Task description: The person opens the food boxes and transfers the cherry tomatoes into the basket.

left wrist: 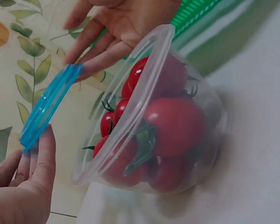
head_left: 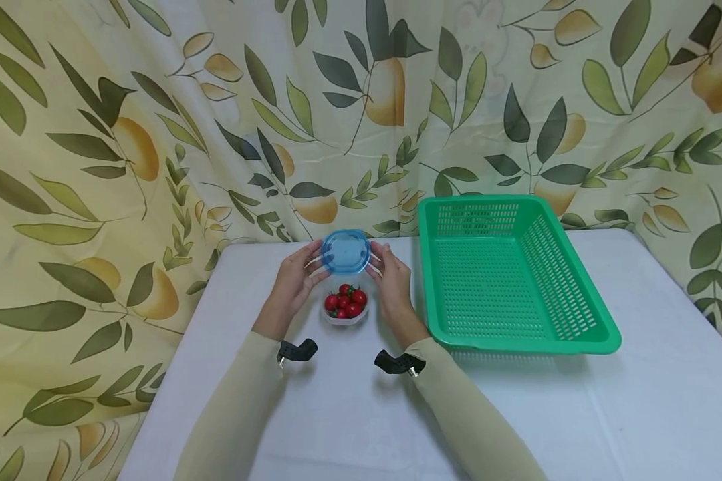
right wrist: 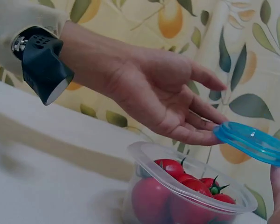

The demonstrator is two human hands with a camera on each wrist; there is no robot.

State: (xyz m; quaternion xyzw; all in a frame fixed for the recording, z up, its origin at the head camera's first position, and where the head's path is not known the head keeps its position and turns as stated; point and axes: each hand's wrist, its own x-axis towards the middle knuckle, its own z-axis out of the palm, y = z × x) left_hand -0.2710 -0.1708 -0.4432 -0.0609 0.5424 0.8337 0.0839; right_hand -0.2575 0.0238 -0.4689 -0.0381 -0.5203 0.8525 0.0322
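A round translucent blue lid (head_left: 345, 252) is held up between both hands, over and just behind a clear plastic container (head_left: 344, 321). Small red tomatoes (head_left: 344, 302) with green stems fill the container, which stands uncovered on the table. My left hand (head_left: 290, 284) supports the lid's left side on extended fingers; in the right wrist view its uppermost digit stands away from the lid (right wrist: 256, 143). Opposite it, my right hand (head_left: 395, 287) touches the lid's right edge with its fingertips, as the left wrist view also shows.
A large green plastic basket (head_left: 520, 347) with slotted walls stands to the right of the right hand. White cloth (head_left: 337, 414) covers the table. Behind it hangs a leaf-and-fruit patterned curtain (head_left: 204, 147). Each wrist wears a black camera mount (head_left: 297, 350).
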